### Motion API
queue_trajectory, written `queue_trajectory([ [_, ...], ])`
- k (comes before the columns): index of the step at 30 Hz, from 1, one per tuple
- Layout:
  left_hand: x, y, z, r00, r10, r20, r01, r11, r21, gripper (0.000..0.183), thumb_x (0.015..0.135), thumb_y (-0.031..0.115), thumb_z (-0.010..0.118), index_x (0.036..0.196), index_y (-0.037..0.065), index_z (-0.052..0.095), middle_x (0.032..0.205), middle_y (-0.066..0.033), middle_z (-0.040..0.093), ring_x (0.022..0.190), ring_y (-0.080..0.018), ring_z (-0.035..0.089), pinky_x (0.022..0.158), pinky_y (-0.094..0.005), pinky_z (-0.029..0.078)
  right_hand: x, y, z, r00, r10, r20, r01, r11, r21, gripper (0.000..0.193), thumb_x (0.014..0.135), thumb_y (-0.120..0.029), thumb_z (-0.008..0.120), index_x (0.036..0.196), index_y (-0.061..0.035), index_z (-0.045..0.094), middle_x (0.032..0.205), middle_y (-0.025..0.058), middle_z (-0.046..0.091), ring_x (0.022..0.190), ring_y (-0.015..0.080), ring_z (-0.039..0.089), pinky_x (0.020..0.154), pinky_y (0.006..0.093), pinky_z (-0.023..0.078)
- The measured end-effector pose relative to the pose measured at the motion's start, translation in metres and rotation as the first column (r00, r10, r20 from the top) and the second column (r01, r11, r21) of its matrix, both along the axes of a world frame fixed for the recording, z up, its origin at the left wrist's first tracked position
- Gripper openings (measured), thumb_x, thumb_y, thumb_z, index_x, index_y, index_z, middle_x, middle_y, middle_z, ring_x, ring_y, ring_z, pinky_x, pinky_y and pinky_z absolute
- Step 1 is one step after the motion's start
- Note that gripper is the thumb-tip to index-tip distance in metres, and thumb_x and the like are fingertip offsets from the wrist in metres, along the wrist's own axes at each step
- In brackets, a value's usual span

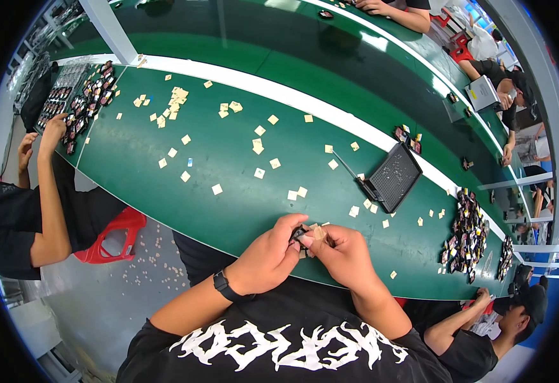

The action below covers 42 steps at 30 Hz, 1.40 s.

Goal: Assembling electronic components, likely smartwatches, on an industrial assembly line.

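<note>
We see a small black part [298,234] mostly covered by fingers, so we cannot tell which way it points or how its long axis runs. It lies between the two hands, just above the table's near edge. Our left hand [268,251] is curled closed around it, thumb and fingers gripping; our right hand [345,250] meets it from the other side, its thumb and finger pinched on a pale piece [319,232]. Beyond the hands, mostly ahead and leftward, pale squares [258,147] lie scattered over the green table [228,214]. Ahead and right of the hands sits a black tray [394,177]; farther right, we find a heap of black parts [466,231].
</note>
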<state>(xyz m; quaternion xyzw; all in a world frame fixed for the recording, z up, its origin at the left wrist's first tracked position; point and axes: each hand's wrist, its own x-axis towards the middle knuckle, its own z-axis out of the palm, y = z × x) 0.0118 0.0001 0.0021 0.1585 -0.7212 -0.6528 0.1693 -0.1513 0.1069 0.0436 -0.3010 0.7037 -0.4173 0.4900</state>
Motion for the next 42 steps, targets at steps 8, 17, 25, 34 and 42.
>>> queue_trajectory([
  [8,0.001,-0.003,-0.001,1.000,-0.019,0.009,0.018,1.000,0.024,0.048,0.099,-0.004,0.045,0.146,-0.002,0.034,0.109,-0.0113,0.060,0.084,-0.0151,0.060,0.079,-0.0315,0.052,0.006,-0.003,-0.011,0.985,-0.130,0.116,0.136,0.989,-0.050,0.009,0.092,-0.003,0.077,0.090,0.0014,0.069,0.082,0.0020,0.068,0.072,0.0057,0.060,0.062,0.0234,0.049],
  [17,0.007,-0.015,0.004,0.993,-0.116,-0.015,0.116,0.991,0.069,0.049,0.100,-0.004,0.045,0.147,-0.001,0.033,0.107,-0.0105,0.060,0.083,-0.0142,0.060,0.077,-0.0303,0.052,-0.006,-0.016,-0.014,0.993,-0.078,0.086,0.080,0.997,-0.018,0.033,0.080,-0.011,0.090,0.084,-0.0055,0.057,0.070,-0.0052,0.052,0.062,0.0028,0.046,0.053,0.0219,0.039],
  [25,0.001,0.001,0.003,0.995,0.100,-0.029,-0.075,0.886,0.458,0.037,0.103,-0.002,0.046,0.138,0.004,0.039,0.114,-0.0125,0.064,0.074,-0.0090,0.053,0.068,-0.0248,0.047,-0.016,0.005,-0.007,0.942,-0.071,0.327,0.110,0.989,-0.101,0.018,0.093,-0.012,0.078,0.092,-0.0037,0.063,0.080,-0.0047,0.060,0.072,0.0030,0.052,0.063,0.0199,0.042],
  [34,0.000,-0.002,0.004,0.986,0.150,-0.072,-0.094,0.859,0.503,0.026,0.105,0.001,0.045,0.130,0.007,0.042,0.120,-0.0197,0.067,0.072,-0.0088,0.052,0.066,-0.0232,0.046,-0.112,0.157,-0.006,0.745,-0.513,-0.426,0.510,0.850,-0.132,0.013,0.095,-0.011,0.074,0.098,0.0001,0.067,0.079,-0.0030,0.063,0.069,0.0049,0.055,0.062,0.0215,0.045],
  [42,0.011,-0.021,0.010,0.985,0.142,0.093,-0.166,0.924,0.344,0.051,0.097,-0.008,0.055,0.147,-0.004,0.049,0.134,-0.0179,0.061,0.095,-0.0159,0.068,0.088,-0.0304,0.059,-0.154,0.267,-0.007,0.232,-0.449,-0.863,0.741,0.656,-0.142,0.020,0.092,-0.013,0.075,0.086,0.0029,0.065,0.069,0.0092,0.060,0.062,0.0173,0.053,0.061,0.0339,0.046],
])
